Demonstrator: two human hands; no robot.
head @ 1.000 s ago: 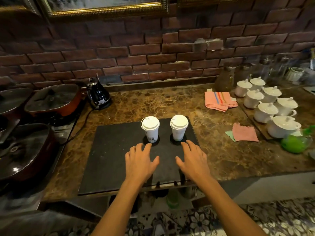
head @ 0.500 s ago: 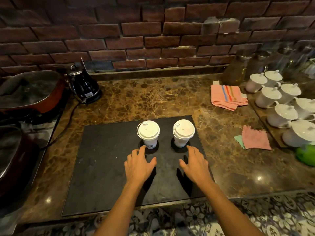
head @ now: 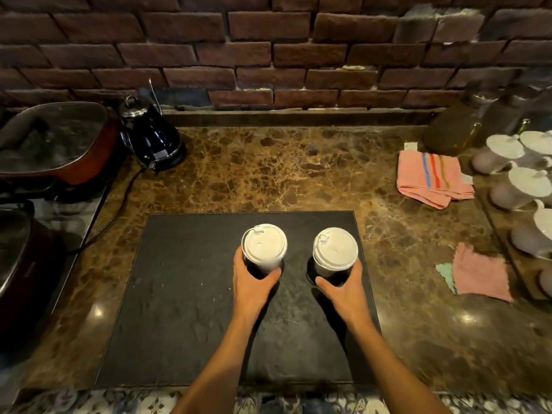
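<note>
Left hand (head: 254, 286): wrapped round lower body of left cup (head: 264, 248), thumb on near right side, fingers on left side.
Right hand (head: 343, 289): wrapped round lower body of right cup (head: 335, 252), thumb toward middle, fingers on outer side.
Cups: upright, lidded, side by side but apart, on black mat (head: 185, 294), toward far edge.
Mat: flat on brown marble counter (head: 268, 174).
Surroundings: black kettle (head: 150, 138) far left; striped towel (head: 430, 179), pink cloth (head: 481, 273) at right.

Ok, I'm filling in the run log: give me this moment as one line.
left hand: grips left cup | right hand: grips right cup | cups: lidded, upright, on black mat
</note>
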